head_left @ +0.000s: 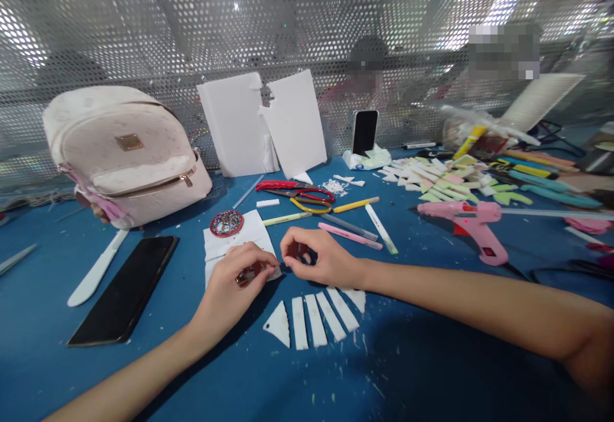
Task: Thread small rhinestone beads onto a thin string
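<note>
My left hand [238, 273] is closed in a pinch over the lower edge of a folded white paper [211, 254]. Something small and brownish, perhaps shiny, shows under its palm. Close beside it, my right hand [319, 257] is pinched too, its fingertips almost meeting those of the left. A tiny dark bit shows between the fingertips, too small to name. Below the hands lies a row of cut white pieces: a triangular one with a dark dot [279, 326] at the left, then several strips [316, 320] fanned toward the right. A round red-rimmed trinket [226, 223] rests on the paper.
Behind are red-handled scissors [297, 188], several markers [350, 235] and two white boards [297, 125]. To the left are a backpack [129, 153], a dark phone [125, 291] and a white plastic knife [98, 268]. A pink glue gun [472, 220] and foam scraps [436, 179] lie right.
</note>
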{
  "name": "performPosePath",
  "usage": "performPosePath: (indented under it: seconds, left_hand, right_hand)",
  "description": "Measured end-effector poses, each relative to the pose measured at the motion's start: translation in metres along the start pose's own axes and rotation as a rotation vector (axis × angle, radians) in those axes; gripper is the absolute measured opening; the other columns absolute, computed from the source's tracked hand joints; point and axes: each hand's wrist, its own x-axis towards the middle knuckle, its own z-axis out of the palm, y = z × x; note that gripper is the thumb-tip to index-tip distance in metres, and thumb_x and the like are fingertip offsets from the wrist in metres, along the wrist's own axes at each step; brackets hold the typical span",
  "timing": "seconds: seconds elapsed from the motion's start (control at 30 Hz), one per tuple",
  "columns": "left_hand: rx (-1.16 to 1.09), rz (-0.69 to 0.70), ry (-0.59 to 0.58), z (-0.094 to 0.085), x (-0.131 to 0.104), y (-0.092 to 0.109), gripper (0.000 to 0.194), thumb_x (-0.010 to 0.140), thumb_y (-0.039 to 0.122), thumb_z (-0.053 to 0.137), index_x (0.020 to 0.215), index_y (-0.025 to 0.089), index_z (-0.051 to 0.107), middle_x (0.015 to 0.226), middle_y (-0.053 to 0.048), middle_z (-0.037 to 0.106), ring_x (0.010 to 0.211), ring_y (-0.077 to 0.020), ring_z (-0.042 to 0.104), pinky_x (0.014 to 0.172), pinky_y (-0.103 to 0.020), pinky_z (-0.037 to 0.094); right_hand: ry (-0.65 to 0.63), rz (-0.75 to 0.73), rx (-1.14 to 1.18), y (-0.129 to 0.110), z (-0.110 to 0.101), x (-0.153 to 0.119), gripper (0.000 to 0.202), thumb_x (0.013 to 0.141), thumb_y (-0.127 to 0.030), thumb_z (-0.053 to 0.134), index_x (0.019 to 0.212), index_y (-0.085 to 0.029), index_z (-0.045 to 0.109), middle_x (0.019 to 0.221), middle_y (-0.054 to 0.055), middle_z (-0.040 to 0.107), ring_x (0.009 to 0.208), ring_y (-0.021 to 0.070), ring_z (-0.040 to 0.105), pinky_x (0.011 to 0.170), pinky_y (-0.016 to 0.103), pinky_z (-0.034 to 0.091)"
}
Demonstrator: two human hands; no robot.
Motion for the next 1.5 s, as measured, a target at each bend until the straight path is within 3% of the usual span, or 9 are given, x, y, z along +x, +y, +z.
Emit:
performPosePath:
  seconds: [0.33,0.53,0.77,0.9,1.0,1.13,1.3,1.4,1.5]
  left_hand:
    - [-0.027,0.077,0.02,-0.002,-0.001,0.001,0.016,0.09,0.018,0.061,0.082,0.024,0.072,0.083,-0.003,0.071,0.081,-0.0181,0.065,0.075,-0.032,0.051]
    - [-0.039,0.167,0.013,-0.002,-0.003,0.004,0.018,0.089,0.013,0.061,0.083,0.024,0.074,0.105,-0.006,0.072,0.095,-0.0187,0.069,0.081,-0.031,0.055]
    - [-0.103,0.283,-0.103,-0.002,-0.005,0.01,0.018,0.088,0.01,0.062,0.088,0.022,0.075,0.093,-0.005,0.079,0.089,-0.0192,0.074,0.083,-0.032,0.06]
    - [-0.065,0.285,-0.066,0.001,-0.006,0.006,0.016,0.088,0.01,0.063,0.086,0.021,0.074,0.086,-0.003,0.079,0.081,-0.0185,0.075,0.079,-0.031,0.061]
    - [-0.009,0.309,-0.022,0.004,-0.01,-0.003,0.016,0.088,0.011,0.062,0.09,0.021,0.075,0.09,-0.003,0.08,0.086,-0.0204,0.076,0.085,-0.034,0.061]
    - [0.013,0.284,-0.074,0.005,-0.014,-0.009,0.016,0.09,0.014,0.061,0.097,0.021,0.074,0.099,-0.003,0.08,0.093,-0.0208,0.076,0.089,-0.034,0.06]
    - [-0.045,0.304,-0.088,0.003,-0.012,-0.006,0.015,0.09,0.012,0.061,0.092,0.02,0.073,0.093,-0.004,0.079,0.088,-0.0198,0.075,0.085,-0.031,0.06]
    - [-0.068,0.318,-0.086,0.003,-0.01,-0.003,0.015,0.089,0.009,0.061,0.09,0.019,0.073,0.091,-0.004,0.079,0.086,-0.0189,0.074,0.083,-0.029,0.059]
    - [-0.071,0.336,-0.099,0.003,-0.009,-0.003,0.015,0.088,0.008,0.062,0.089,0.019,0.073,0.09,-0.003,0.078,0.086,-0.0181,0.074,0.083,-0.029,0.059]
  right_hand:
    - [0.093,0.073,0.051,0.002,-0.001,0.004,0.006,0.091,-0.02,0.054,0.085,-0.017,0.053,0.078,-0.001,0.056,0.063,0.0098,0.05,0.054,0.022,0.039]
    - [0.009,0.056,0.02,0.003,-0.001,0.004,0.003,0.09,-0.017,0.055,0.087,-0.017,0.055,0.078,-0.002,0.057,0.065,0.01,0.051,0.057,0.022,0.039]
    - [-0.057,-0.033,-0.064,0.003,0.003,0.008,0.005,0.092,-0.019,0.054,0.09,-0.016,0.057,0.081,0.0,0.061,0.069,0.0118,0.053,0.064,0.024,0.042]
    - [-0.068,-0.054,-0.085,-0.017,0.012,0.04,0.012,0.099,-0.023,0.049,0.1,-0.017,0.059,0.097,0.003,0.066,0.087,0.0151,0.061,0.078,0.027,0.046]
    - [-0.253,-0.193,-0.123,-0.04,0.03,0.079,0.015,0.1,-0.03,0.051,0.108,-0.019,0.058,0.113,0.004,0.067,0.107,0.018,0.06,0.093,0.03,0.045]
    - [-0.518,-0.395,-0.128,-0.055,0.073,0.135,0.022,0.103,-0.034,0.048,0.114,-0.015,0.049,0.123,0.011,0.065,0.115,0.0193,0.059,0.1,0.028,0.044]
    - [-0.621,-0.524,-0.324,-0.045,0.127,0.181,0.013,0.102,-0.02,0.048,0.115,-0.019,0.044,0.133,0.009,0.061,0.124,0.0212,0.056,0.097,0.029,0.045]
    - [-0.691,-0.527,-0.441,-0.043,0.137,0.194,0.008,0.104,-0.017,0.041,0.106,-0.021,0.047,0.113,0.007,0.07,0.108,0.0216,0.066,0.095,0.035,0.046]
    - [-0.688,-0.559,-0.432,-0.051,0.132,0.199,0.018,0.103,-0.017,0.039,0.117,-0.022,0.047,0.125,0.007,0.067,0.115,0.0205,0.062,0.096,0.034,0.046]
